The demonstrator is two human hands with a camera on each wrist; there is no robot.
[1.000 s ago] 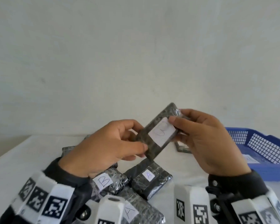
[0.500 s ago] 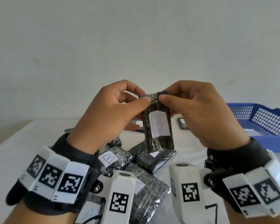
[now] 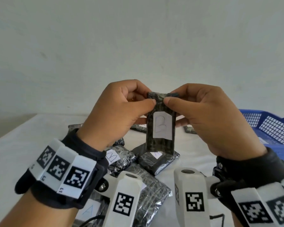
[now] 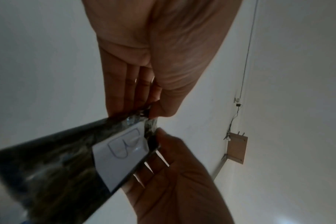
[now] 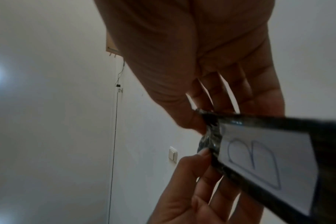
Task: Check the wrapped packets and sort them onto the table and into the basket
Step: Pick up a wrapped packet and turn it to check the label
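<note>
Both hands raised above the packet pile [image 3: 143, 163]. Left hand [image 3: 116, 112] and right hand [image 3: 208, 118] each pinch the top edge of the upright B-labelled packet [image 3: 161, 126], thumbs facing inward.

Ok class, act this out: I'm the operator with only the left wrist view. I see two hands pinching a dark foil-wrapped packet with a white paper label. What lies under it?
Observer: The dark foil-wrapped packet hangs upright over a pile of similar wrapped packets on a white table.
Operator: Any labels readable there?
Observer: Yes, a pile packet marked B beside a pile packet marked A.
Operator: And the basket?
Observer: A blue mesh plastic basket stands on the table's right side, beyond the right hand.
</note>
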